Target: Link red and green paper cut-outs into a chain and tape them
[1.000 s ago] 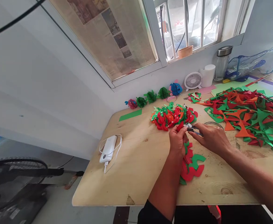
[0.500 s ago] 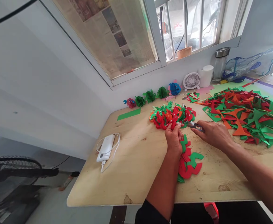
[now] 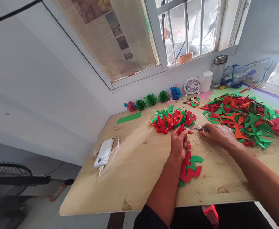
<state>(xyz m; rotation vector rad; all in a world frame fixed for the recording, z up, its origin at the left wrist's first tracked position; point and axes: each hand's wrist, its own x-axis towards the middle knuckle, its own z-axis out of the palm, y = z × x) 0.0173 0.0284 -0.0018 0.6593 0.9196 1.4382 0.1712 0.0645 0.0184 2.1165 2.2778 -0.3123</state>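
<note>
My left hand (image 3: 179,143) pinches a red paper piece (image 3: 181,128) just in front of a heap of red, green and orange cut paper shapes (image 3: 170,121). To its right, my right hand (image 3: 217,135) is closed around a small dark cutting tool (image 3: 202,129), its tip pointing left at the left hand with a gap between. Red and green cut-outs (image 3: 188,171) lie on the table beside my left wrist. Small paper crumbs are scattered under my right hand.
A big pile of paper scraps (image 3: 244,117) covers the table's right side. A white power bank (image 3: 104,152) with a cable lies at left. Paper balls (image 3: 151,100), a small fan (image 3: 192,86) and a glass bottle (image 3: 218,71) stand along the wall.
The tool in my right hand has drawn away from my left hand, leaving a wider gap. The whole view has shifted slightly.
</note>
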